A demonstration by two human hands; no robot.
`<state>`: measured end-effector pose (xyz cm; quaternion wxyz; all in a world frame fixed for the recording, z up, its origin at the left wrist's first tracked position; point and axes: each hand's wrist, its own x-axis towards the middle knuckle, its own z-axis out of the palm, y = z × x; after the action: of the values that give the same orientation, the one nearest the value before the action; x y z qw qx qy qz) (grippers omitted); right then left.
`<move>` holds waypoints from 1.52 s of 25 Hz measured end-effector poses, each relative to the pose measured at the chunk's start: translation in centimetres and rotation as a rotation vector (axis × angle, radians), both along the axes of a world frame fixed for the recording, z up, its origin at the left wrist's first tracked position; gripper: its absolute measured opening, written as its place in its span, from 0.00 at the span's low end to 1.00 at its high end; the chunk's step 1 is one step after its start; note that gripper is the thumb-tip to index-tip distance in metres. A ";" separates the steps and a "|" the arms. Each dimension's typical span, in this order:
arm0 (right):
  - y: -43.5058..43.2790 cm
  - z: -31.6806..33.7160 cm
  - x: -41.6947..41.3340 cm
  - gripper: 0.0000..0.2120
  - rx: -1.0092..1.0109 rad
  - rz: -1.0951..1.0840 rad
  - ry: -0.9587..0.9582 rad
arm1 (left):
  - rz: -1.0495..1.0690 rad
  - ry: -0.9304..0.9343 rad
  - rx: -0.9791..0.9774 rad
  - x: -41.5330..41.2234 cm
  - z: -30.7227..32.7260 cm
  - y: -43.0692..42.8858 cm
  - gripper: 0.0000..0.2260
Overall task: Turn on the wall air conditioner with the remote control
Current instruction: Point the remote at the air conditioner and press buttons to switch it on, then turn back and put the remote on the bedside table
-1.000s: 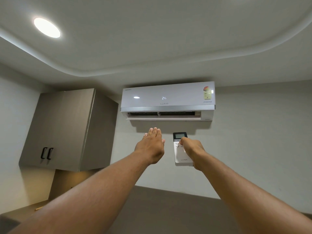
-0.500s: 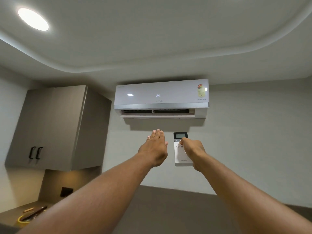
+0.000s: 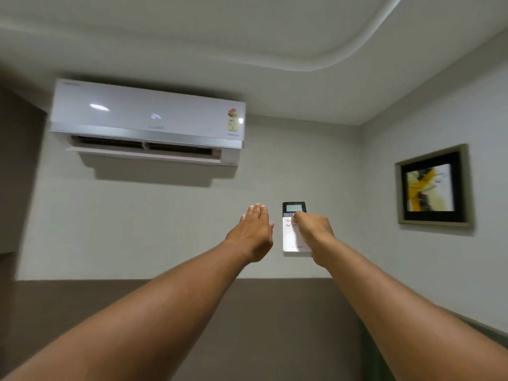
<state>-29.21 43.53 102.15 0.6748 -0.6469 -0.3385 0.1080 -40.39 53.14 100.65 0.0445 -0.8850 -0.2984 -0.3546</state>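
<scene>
The white wall air conditioner (image 3: 148, 119) hangs high on the wall at upper left; its front shows a lit, blurred display and its bottom flap stands open. My right hand (image 3: 313, 233) holds a white remote control (image 3: 291, 237) upright, thumb on the buttons below its small dark screen. My left hand (image 3: 254, 233) is stretched out flat beside the remote, fingers together, holding nothing. Both arms reach forward, below and to the right of the unit.
A framed picture (image 3: 433, 188) hangs on the right-hand wall. The wall's lower part is a darker brown band (image 3: 247, 312). A dark cabinet side (image 3: 16, 160) shows at the far left edge. The ceiling has a curved recessed step (image 3: 343, 59).
The view has swung right: the air conditioner now sits at upper left, the cabinet and ceiling light have left the frame, and the picture has appeared. Both hands keep their pose.
</scene>
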 end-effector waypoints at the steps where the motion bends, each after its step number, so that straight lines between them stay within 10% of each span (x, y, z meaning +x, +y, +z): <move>1: -2.0 -0.2 2.5 0.06 -0.002 -0.059 -0.003 | -0.056 0.001 -0.003 2.8 0.1 -1.5 0.26; 18: -41.8 -1.5 24.7 0.07 -0.020 -0.940 0.011 | -0.967 -0.032 -0.011 38.4 -0.3 -36.5 0.26; 32: -53.7 -3.0 22.2 0.08 -0.035 -1.379 0.043 | -1.416 0.006 0.016 41.8 -1.9 -51.9 0.25; 38: -53.8 -7.2 24.2 0.12 -0.046 -1.379 0.104 | -1.541 0.069 -0.366 40.4 -5.3 -53.7 0.12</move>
<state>-4.99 -10.31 94.96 0.5905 -0.7226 0.1853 -0.3078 -0.04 -0.51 95.38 -0.3503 -0.8461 0.3464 -0.2033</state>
